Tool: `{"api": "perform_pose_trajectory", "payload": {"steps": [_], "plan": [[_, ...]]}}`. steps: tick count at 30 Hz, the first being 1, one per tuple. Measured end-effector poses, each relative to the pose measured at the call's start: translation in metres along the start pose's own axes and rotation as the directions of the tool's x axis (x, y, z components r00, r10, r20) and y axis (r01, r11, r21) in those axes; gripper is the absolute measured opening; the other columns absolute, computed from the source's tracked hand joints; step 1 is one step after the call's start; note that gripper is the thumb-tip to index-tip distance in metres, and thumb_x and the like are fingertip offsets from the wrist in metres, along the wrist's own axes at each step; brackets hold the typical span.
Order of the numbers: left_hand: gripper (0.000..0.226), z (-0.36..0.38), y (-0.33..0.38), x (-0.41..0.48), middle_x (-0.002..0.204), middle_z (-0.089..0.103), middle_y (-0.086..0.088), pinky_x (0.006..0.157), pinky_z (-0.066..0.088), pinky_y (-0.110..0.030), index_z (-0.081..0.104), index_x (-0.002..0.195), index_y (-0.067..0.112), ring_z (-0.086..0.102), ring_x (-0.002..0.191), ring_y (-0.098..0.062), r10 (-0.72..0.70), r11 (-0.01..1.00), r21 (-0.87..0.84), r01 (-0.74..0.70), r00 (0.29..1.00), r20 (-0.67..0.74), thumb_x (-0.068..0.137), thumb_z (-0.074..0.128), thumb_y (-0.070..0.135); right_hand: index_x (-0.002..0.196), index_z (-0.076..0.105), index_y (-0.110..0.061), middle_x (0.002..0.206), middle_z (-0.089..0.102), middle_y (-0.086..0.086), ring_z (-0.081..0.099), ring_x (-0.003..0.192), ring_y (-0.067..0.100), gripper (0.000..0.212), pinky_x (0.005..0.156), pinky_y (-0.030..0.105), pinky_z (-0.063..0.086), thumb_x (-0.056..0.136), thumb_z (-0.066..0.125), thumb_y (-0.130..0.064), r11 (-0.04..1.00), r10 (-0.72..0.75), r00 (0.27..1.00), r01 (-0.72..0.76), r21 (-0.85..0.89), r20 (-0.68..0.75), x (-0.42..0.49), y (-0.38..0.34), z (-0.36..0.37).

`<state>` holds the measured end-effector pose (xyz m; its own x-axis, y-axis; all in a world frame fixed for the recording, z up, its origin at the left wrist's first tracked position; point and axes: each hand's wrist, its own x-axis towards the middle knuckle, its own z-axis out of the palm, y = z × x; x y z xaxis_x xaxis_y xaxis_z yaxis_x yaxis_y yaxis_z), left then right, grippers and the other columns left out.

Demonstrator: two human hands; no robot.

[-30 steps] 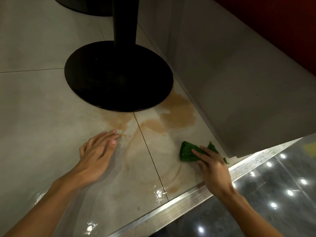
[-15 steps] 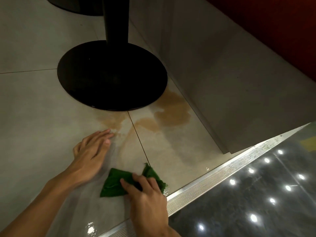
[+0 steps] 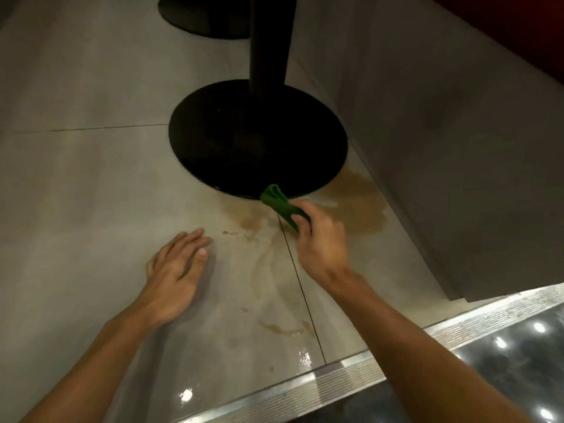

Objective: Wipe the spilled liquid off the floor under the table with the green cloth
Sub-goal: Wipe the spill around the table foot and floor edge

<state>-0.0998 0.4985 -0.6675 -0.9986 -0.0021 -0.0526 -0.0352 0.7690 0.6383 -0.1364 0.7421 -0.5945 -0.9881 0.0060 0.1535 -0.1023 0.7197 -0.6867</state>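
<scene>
A person's right hand grips a bunched green cloth, fingers and thumb curled round it, at the near rim of a black round pedestal base on a pale tiled floor. The cloth's far end points toward the base; it appears to meet the rim, though the dim light leaves that uncertain. The left hand lies flat on the tile to the left, fingers straight and slightly spread, holding nothing.

Brown spilled liquid pools just right of the cloth, between the base and a grey panel that rises along the right. A smaller patch sits left of the cloth, and thin brown streaks trail nearer along a tile joint.

A black post stands up from the base. A second dark base shows at the far edge. A ribbed metal strip borders the tile at near right, with a dark glossy floor beyond it.
</scene>
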Motion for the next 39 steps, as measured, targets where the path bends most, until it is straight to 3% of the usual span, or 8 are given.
{"api": "perform_pose_trajectory", "payload": {"steps": [6,15,20,24,28,32,36,39], "plan": [[0.056,-0.001,0.004,-0.002,0.144,0.031,0.028,0.111,0.005,-0.022,0.047,0.133,0.039,0.016,0.138,0.005,-0.036,0.998,-0.057,0.036,0.999,0.0,0.09,0.015,0.057,0.117,0.066,-0.02,0.13,0.059,0.002,0.049,0.124,0.025,0.027,0.11,0.043,0.032,0.093,0.055,-0.012,0.961,-0.064,0.982,0.109,-0.256,0.179,0.0,0.028,0.054],[0.052,-0.002,0.005,-0.002,0.143,0.028,0.028,0.114,0.004,-0.023,0.042,0.136,0.04,0.014,0.134,0.008,-0.041,0.995,-0.088,0.042,0.999,0.017,0.094,0.014,0.055,0.112,0.063,-0.037,0.142,0.047,-0.019,0.032,0.139,0.007,0.032,0.119,0.036,0.015,0.086,0.05,-0.024,0.891,-0.387,0.78,0.454,-0.019,0.492,-0.109,0.038,0.026],[0.043,-0.002,0.006,-0.001,0.14,0.03,0.029,0.112,0.005,-0.021,0.042,0.129,0.045,0.016,0.133,0.009,-0.044,0.996,-0.077,0.044,0.999,0.0,0.094,0.017,0.053,0.111,0.065,-0.038,0.143,0.044,-0.021,0.031,0.14,0.005,0.038,0.115,0.038,0.022,0.083,0.066,-0.012,0.896,-0.394,0.813,0.444,-0.017,0.428,-0.12,0.081,-0.013],[0.051,0.001,0.006,-0.001,0.139,0.029,0.031,0.111,0.006,-0.022,0.046,0.13,0.042,0.015,0.135,0.008,-0.044,0.998,-0.033,0.044,0.999,-0.012,0.091,0.015,0.054,0.114,0.065,-0.038,0.139,0.05,-0.021,0.037,0.137,0.005,0.033,0.114,0.04,0.025,0.088,0.055,-0.019,0.948,-0.293,0.899,0.317,-0.023,0.324,-0.09,0.087,-0.009],[0.057,0.0,0.005,-0.001,0.142,0.029,0.028,0.109,0.005,-0.021,0.044,0.135,0.039,0.013,0.134,0.009,-0.034,0.999,-0.027,0.034,0.999,0.001,0.091,0.012,0.056,0.117,0.067,-0.031,0.138,0.05,-0.014,0.034,0.137,0.007,0.029,0.119,0.034,0.013,0.09,0.059,-0.022,0.981,-0.171,0.942,0.189,-0.035,0.288,-0.065,0.05,0.028],[0.06,-0.002,0.008,-0.002,0.144,0.03,0.026,0.109,0.004,-0.02,0.043,0.138,0.035,0.013,0.133,0.01,-0.059,0.997,-0.054,0.059,0.998,0.011,0.091,0.013,0.055,0.119,0.065,-0.033,0.141,0.049,-0.014,0.028,0.14,0.005,0.033,0.119,0.031,0.006,0.091,0.046,-0.033,0.956,-0.276,0.881,0.291,0.021,0.385,-0.089,0.026,0.046],[0.059,-0.003,0.006,-0.003,0.144,0.03,0.026,0.111,0.004,-0.021,0.043,0.139,0.034,0.014,0.134,0.009,-0.051,0.997,-0.064,0.052,0.999,0.013,0.092,0.013,0.055,0.113,0.067,-0.036,0.142,0.048,-0.019,0.031,0.14,0.005,0.031,0.119,0.034,0.014,0.088,0.059,-0.021,0.887,-0.446,0.755,0.443,0.128,0.481,-0.126,0.05,0.018],[0.058,-0.002,0.005,-0.002,0.144,0.031,0.026,0.111,0.004,-0.021,0.045,0.137,0.035,0.015,0.134,0.009,-0.049,0.997,-0.062,0.049,0.999,0.002,0.092,0.015,0.055,0.11,0.069,-0.037,0.14,0.049,-0.021,0.038,0.137,0.008,0.036,0.115,0.04,0.024,0.082,0.066,-0.014,0.882,-0.458,0.767,0.456,0.121,0.45,-0.132,0.083,-0.016]]}}
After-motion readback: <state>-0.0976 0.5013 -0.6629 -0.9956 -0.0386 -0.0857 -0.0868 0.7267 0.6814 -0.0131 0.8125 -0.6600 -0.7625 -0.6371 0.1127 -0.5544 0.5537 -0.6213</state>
